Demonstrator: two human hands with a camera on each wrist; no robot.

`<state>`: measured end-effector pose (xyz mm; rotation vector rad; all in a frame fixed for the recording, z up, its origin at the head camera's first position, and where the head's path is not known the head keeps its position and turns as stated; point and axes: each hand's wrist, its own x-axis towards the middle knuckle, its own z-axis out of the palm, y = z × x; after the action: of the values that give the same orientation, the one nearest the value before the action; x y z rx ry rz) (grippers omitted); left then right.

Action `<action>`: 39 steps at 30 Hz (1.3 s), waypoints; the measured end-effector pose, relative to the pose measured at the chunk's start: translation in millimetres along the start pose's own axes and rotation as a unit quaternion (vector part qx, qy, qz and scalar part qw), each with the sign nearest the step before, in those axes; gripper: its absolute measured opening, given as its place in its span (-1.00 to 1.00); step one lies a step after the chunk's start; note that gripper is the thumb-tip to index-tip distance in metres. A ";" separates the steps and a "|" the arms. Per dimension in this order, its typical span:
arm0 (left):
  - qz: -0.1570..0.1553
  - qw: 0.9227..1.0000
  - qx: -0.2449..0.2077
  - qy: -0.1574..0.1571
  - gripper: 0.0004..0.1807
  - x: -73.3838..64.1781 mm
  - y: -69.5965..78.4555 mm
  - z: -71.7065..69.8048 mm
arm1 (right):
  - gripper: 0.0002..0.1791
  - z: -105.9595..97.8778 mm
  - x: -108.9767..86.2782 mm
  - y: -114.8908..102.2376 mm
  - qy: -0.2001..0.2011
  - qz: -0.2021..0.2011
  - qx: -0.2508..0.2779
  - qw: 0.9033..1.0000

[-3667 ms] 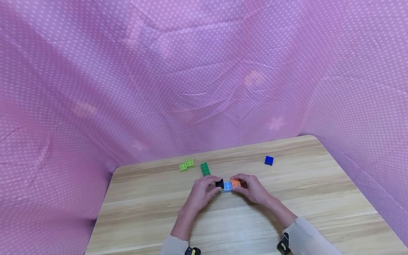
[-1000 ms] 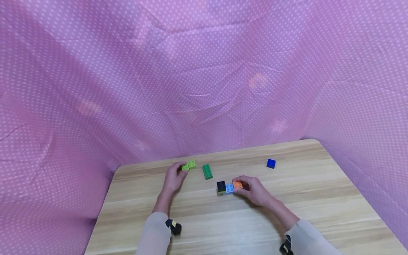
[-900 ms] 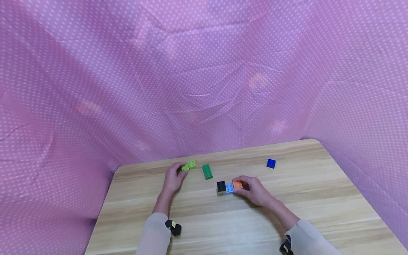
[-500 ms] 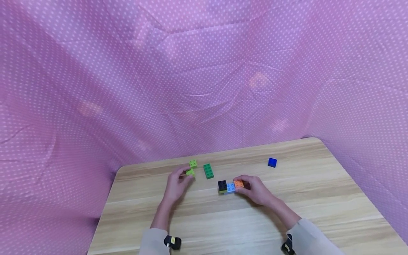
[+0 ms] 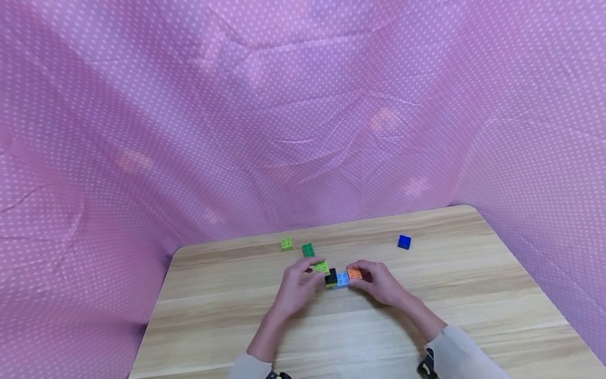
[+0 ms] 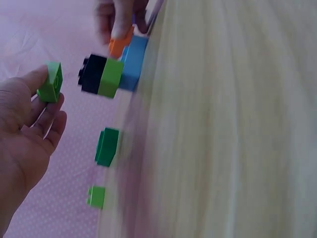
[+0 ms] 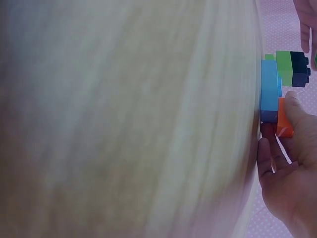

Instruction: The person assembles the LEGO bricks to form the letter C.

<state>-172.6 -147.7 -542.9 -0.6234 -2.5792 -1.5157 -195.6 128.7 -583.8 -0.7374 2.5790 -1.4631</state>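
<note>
My left hand (image 5: 292, 288) pinches a lime green building brick (image 6: 50, 84), holding it in the air just left of the black brick (image 6: 93, 73); the left wrist view shows a gap between them. That black brick tops another lime brick (image 6: 110, 78), which sits on one end of a light blue brick (image 5: 343, 279). At the other end an orange brick (image 5: 354, 273) stands on the blue one. The thumb and fingers of my right hand (image 5: 382, 284) grip the orange brick, and in the right wrist view a bit of lime (image 7: 269, 57) peeks out behind the blue brick.
A dark green brick (image 5: 308, 250) lies behind my left hand, partly covered by it. Farther back is a single lime brick (image 5: 286, 244). A dark blue brick (image 5: 404, 242) rests at the back right of the wooden table (image 5: 369, 337). Pink dotted cloth (image 5: 303, 116) encloses the table.
My left hand let go of the black brick, reached left, picked up one of the two loose lime bricks and brought it right, beside the black one. My right hand has kept its grip on the orange brick.
</note>
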 end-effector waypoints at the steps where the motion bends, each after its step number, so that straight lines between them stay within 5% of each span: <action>1: 0.003 1.000 -0.001 -0.005 -0.59 0.3 1.7 3.0 | -0.58 -0.1 -0.2 -0.1 0.000 -0.004 -0.001 1.000; 10: 0.027 0.999 -0.004 -0.024 -0.62 3.3 0.8 19.1 | -0.60 -0.4 -0.3 0.1 0.001 -0.015 0.003 1.000; 15: 0.014 1.000 -0.001 -0.028 -0.62 3.6 -5.4 21.9 | -0.59 0.2 1.0 1.0 -0.001 -0.012 0.005 1.000; 27: -0.037 0.996 -0.079 -0.017 -0.61 1.6 -7.7 29.8 | -0.60 1.2 0.6 2.8 0.007 -0.017 -0.001 1.000; 39: -0.038 0.994 -0.105 0.001 -0.64 -0.9 -12.8 38.4 | -0.60 0.8 -0.7 1.8 0.004 -0.015 0.000 1.000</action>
<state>-171.7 -120.6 -573.1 -0.5465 -2.4875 -1.8280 -195.4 129.2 -585.8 -0.7748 2.5836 -1.4779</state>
